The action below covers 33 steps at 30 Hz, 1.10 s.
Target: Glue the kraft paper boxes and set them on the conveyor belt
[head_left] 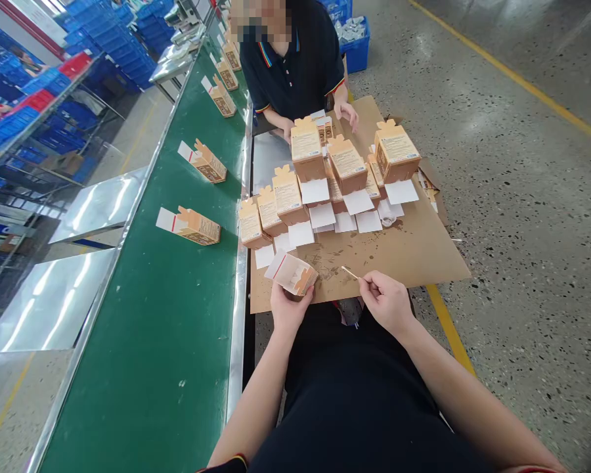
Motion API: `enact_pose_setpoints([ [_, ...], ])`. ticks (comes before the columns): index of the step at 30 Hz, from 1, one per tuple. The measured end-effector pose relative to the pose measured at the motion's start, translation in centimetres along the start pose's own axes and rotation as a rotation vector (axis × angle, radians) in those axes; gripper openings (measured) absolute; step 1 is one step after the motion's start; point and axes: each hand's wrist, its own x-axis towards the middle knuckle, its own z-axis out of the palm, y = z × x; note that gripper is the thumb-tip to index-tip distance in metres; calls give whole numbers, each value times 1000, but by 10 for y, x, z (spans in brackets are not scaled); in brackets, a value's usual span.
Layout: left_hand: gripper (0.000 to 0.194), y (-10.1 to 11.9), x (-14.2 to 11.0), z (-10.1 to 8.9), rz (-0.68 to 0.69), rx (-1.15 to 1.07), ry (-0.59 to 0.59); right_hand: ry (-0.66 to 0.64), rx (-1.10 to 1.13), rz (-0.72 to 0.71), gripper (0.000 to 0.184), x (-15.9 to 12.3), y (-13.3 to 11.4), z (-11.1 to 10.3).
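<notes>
My left hand [288, 310] grips a small tan carton [294, 272] tilted on its side, its white flap with a red strip sticking out to the upper left. Between the fingertips of my right hand [385, 302] is a thin cotton swab [349, 272], its pale tip pointing left toward the carton but apart from it. Both hands are over the near edge of a brown cardboard sheet [418, 253] with dark smudges. Just beyond them, several upright cartons [289, 197] stand in stacked rows, white flaps hanging toward me.
To the left runs a green conveyor belt [177, 328] with a metal edge, carrying several spaced cartons [199, 225]. Across the sheet a co-worker [295, 59] has both hands near the cartons. A small clear round object [388, 217] lies by the stack. Blue crates [357, 46] stand behind.
</notes>
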Motion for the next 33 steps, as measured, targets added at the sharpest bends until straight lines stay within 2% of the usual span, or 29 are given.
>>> enact_pose_setpoints([
  [3, 72, -5, 12, -33, -11, -14, 165, 37, 0, 19, 39, 1, 4, -6],
  [6, 84, -17, 37, -93, -14, -18, 401, 86, -20, 61, 40, 3, 14, -16],
  [8, 92, -28, 57, -134, 6, -21, 506, 101, -24, 74, 42, 6, 19, -21],
  [10, 96, -40, 76, -164, -2, -19, 564, 95, -19, 70, 44, 13, 22, -22],
  [13, 93, -53, 95, -183, -106, 15, 565, 81, 0, 49, 45, 25, 21, -20],
  [16, 90, -56, 96, -181, -197, 43, 529, 83, 3, 29, 45, 32, 20, -23],
  [18, 92, -55, 83, -176, -191, 93, 550, 104, -15, 30, 45, 31, 23, -33],
  [20, 92, -53, 61, -171, -100, 203, 647, 149, -54, 55, 45, 24, 30, -49],
  [22, 81, -50, 41, -162, 65, 303, 736, 213, -104, 105, 46, 14, 39, -66],
  [24, 63, -43, 38, -149, 203, 288, 685, 281, -147, 161, 49, 5, 48, -80],
  [25, 55, -37, 45, -140, 224, 231, 614, 311, -163, 186, 52, 1, 52, -86],
  [27, 45, -23, 77, -118, 161, 79, 460, 341, -181, 220, 54, -1, 57, -93],
  [31, 42, 7, 175, -73, -144, -66, 224, 326, -171, 200, 53, 4, 58, -93],
  [33, 45, 16, 210, -56, -160, -65, 96, 333, -165, 182, 52, 6, 55, -90],
])
